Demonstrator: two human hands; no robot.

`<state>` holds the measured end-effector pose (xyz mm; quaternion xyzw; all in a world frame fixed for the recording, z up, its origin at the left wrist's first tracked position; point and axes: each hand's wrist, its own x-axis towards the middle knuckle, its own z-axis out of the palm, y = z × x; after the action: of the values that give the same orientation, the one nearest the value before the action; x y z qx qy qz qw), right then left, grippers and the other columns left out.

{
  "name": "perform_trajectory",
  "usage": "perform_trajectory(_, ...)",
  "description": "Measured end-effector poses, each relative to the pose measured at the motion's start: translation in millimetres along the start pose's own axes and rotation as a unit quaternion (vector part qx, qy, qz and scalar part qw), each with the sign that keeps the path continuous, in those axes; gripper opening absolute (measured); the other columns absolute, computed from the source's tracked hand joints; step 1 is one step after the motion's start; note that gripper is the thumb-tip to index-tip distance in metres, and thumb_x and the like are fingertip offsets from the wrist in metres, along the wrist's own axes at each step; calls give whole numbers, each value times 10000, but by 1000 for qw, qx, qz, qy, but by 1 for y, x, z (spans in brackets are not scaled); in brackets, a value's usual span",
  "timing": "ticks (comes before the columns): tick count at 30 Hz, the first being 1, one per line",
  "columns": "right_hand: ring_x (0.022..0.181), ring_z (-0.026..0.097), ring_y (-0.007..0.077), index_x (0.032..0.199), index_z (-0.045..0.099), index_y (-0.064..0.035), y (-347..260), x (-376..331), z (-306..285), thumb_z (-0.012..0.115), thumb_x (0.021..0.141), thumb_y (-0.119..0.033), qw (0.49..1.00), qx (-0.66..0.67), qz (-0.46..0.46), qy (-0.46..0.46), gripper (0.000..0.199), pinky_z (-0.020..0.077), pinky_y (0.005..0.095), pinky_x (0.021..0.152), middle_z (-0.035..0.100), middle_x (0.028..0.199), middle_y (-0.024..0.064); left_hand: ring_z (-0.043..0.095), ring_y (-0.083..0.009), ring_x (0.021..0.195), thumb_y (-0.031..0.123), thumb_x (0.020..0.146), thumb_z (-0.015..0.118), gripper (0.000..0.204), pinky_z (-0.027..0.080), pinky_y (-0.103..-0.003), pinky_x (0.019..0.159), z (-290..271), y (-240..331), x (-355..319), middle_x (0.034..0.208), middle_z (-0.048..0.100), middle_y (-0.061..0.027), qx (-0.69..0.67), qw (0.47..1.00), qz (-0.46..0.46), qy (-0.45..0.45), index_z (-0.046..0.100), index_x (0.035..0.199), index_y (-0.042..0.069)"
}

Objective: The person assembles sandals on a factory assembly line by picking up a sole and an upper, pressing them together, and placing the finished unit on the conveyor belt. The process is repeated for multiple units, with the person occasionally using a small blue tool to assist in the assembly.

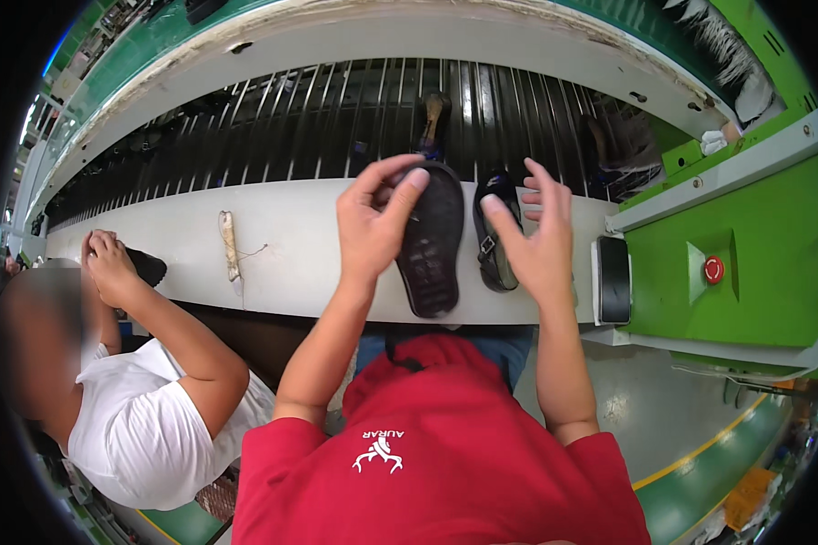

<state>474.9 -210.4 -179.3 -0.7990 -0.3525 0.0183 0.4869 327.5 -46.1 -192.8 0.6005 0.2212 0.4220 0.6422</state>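
Note:
My left hand (373,216) grips the toe end of a black shoe (430,259), thumb on its sole and fingers curled behind. The shoe's dark sole faces up, with its heel toward me. Just right of it, a second black shoe (493,252) with a strap and buckle lies on the white worktop (309,245). My right hand (538,232) is beside that shoe, fingers spread, thumb over its edge. I see nothing in the right hand.
A tool with a wrapped handle (229,243) lies to the left. Beyond the worktop run metal rollers (291,118), bearing another shoe (433,123). A co-worker in white (150,427) handles a dark shoe (145,266). At right stands a green machine (663,291) with a red button (713,270).

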Motion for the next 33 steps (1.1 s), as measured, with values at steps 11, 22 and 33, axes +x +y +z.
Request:
perform_trajectory(11, 1421, 548, 450, 1611, 525, -41, 62, -31, 24, 822, 920, -169, 996, 25, 78, -30, 763, 445, 513, 1218, 567, 1533, 254, 683, -69, 987, 230, 1135, 722, 286, 552, -232, 881, -15, -24, 11, 1094, 753, -40, -11, 1000, -29, 0, 687, 1278, -15)
perform_trajectory(22, 1562, 487, 435, 1730, 295, 70, 41, -89, 23, 715, 1057, -111, 993, 109, 42, 22, 813, 372, 470, 1284, 458, 1673, 370, 809, -367, 1119, 659, 1196, 234, 884, 691, -450, 955, -28, -26, 18, 1228, 779, -277, -95, 989, -86, -77, 547, 1520, -102)
perform_trajectory(33, 1451, 552, 296, 1731, 249, 109, -4, -111, 25, 724, 972, -23, 964, 265, 3, 31, 905, 444, 402, 1212, 463, 1632, 230, 797, -313, 1116, 705, 1177, 137, 974, 660, -413, 1002, -29, -12, 5, 1215, 793, -246, -152, 984, -63, -73, 601, 1500, -88)
